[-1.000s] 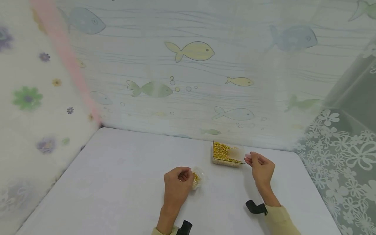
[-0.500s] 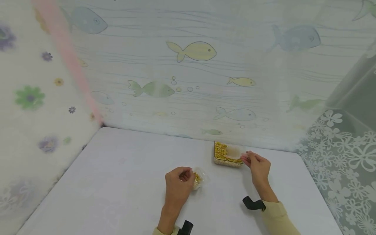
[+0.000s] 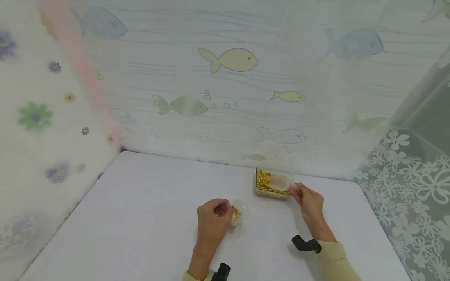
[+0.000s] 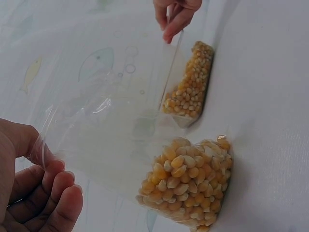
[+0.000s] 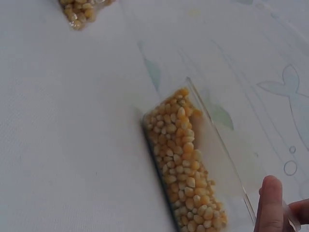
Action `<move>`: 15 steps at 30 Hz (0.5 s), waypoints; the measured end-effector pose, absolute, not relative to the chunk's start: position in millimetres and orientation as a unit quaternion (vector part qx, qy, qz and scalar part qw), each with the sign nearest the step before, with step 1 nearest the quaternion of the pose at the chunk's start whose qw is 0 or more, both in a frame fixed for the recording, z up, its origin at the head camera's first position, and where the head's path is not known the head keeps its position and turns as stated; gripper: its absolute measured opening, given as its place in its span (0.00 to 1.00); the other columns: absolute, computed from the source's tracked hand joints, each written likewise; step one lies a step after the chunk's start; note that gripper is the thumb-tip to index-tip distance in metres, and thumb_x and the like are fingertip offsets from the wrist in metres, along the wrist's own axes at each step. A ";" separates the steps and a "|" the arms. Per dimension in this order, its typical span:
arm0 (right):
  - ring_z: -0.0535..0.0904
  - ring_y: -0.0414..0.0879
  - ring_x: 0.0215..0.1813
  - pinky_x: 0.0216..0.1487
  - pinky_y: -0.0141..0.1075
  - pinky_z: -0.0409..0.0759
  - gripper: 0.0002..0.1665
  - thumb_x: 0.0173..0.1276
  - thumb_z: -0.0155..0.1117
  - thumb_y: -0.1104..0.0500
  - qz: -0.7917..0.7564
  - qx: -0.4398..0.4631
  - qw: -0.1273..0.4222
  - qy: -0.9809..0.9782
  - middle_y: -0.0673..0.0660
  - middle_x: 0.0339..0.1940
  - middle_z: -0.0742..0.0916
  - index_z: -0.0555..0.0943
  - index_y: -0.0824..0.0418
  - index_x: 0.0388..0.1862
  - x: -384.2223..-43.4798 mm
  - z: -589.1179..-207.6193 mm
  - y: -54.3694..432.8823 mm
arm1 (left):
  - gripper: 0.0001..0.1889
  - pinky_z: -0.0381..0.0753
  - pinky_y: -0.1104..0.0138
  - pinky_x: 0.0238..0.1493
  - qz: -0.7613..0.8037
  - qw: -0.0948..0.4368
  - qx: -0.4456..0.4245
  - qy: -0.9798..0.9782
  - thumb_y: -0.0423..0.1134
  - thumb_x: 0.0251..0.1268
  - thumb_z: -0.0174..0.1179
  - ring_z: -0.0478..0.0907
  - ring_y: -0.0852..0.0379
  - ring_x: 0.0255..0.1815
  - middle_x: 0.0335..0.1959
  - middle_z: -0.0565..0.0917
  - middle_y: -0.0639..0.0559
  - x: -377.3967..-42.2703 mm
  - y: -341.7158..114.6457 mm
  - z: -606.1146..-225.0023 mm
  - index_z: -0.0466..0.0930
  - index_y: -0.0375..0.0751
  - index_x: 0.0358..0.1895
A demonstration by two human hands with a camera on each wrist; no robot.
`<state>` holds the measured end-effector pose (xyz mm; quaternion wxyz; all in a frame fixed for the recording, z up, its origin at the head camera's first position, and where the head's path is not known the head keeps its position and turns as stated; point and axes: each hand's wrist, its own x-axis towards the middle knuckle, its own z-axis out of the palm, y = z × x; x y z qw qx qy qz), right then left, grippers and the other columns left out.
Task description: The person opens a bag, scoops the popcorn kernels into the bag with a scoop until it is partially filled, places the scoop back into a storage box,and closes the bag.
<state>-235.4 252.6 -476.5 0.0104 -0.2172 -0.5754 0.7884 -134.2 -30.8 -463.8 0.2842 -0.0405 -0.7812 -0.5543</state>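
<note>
Left grip (image 3: 215,218) pinches clear plastic bag (image 4: 96,137) of yellow corn kernels (image 4: 188,186) — right grip (image 3: 310,203) pinches clear piece (image 5: 292,220) at clear rectangular box (image 5: 218,164).

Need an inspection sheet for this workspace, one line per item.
Surface: white table.
Job's things: clear bag with corn kernels in its lower part; clear container, also holding kernels, unevenly spread.
Clutter: nothing seen.
Grippers: bare hands; left hand pinches the bag's upper edge; right hand at the container's right end, grip unclear.
Cables: nothing seen.
Surroundings: fish-print sheet behind, flower-print sheet left, white floral lace right; black device at each wrist.
</note>
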 end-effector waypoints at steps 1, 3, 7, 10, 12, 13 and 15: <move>0.88 0.33 0.37 0.51 0.26 0.83 0.25 0.80 0.53 0.60 0.796 -0.218 0.008 -0.565 0.45 0.28 0.90 0.67 0.72 0.70 -235.0 -476.6 253.8 | 0.04 0.80 0.72 0.25 -0.554 0.284 -0.041 -0.781 0.20 0.54 0.67 0.76 0.64 0.23 0.22 0.83 0.52 -134.2 -30.8 -463.7 0.86 0.30 0.31; 0.88 0.35 0.37 0.51 0.26 0.83 0.17 0.80 0.53 0.61 0.813 -0.220 0.001 -0.539 0.46 0.27 0.90 0.73 0.68 0.62 -233.8 -476.1 255.9 | 0.04 0.80 0.72 0.25 -0.554 0.284 -0.041 -0.782 0.20 0.54 0.67 0.76 0.65 0.23 0.22 0.83 0.52 -134.2 -31.0 -463.3 0.87 0.30 0.31; 0.89 0.37 0.37 0.49 0.26 0.84 0.10 0.80 0.53 0.62 0.847 -0.223 -0.017 -0.482 0.50 0.28 0.91 0.82 0.62 0.40 -231.7 -474.7 259.4 | 0.03 0.81 0.71 0.25 -0.555 0.282 -0.042 -0.781 0.21 0.55 0.67 0.76 0.65 0.23 0.22 0.83 0.52 -134.2 -31.2 -462.3 0.87 0.30 0.31; 0.89 0.39 0.36 0.48 0.26 0.84 0.16 0.80 0.53 0.62 0.870 -0.232 -0.030 -0.434 0.53 0.28 0.91 0.84 0.60 0.32 -229.9 -474.3 261.7 | 0.03 0.81 0.71 0.25 -0.555 0.281 -0.042 -0.782 0.22 0.55 0.67 0.77 0.65 0.23 0.22 0.83 0.52 -134.2 -30.9 -462.4 0.87 0.30 0.32; 0.89 0.40 0.37 0.49 0.26 0.84 0.17 0.80 0.52 0.62 0.880 -0.237 -0.037 -0.410 0.54 0.28 0.91 0.84 0.61 0.31 -228.3 -474.4 263.3 | 0.04 0.81 0.71 0.25 -0.554 0.283 -0.043 -0.782 0.22 0.55 0.67 0.77 0.65 0.23 0.22 0.83 0.52 -134.2 -30.5 -463.1 0.87 0.31 0.31; 0.89 0.40 0.37 0.49 0.26 0.84 0.17 0.80 0.52 0.63 0.886 -0.240 -0.040 -0.395 0.54 0.29 0.91 0.84 0.62 0.31 -227.6 -474.8 264.3 | 0.04 0.81 0.71 0.25 -0.553 0.284 -0.042 -0.782 0.22 0.55 0.67 0.77 0.65 0.23 0.22 0.83 0.52 -134.2 -30.3 -463.3 0.87 0.32 0.31; 0.90 0.41 0.37 0.50 0.26 0.83 0.17 0.80 0.52 0.63 0.894 -0.245 -0.046 -0.372 0.55 0.29 0.91 0.84 0.63 0.31 -225.9 -475.5 265.9 | 0.05 0.81 0.72 0.25 -0.554 0.284 -0.041 -0.782 0.22 0.55 0.67 0.77 0.65 0.23 0.22 0.83 0.52 -133.8 -30.0 -463.4 0.87 0.33 0.31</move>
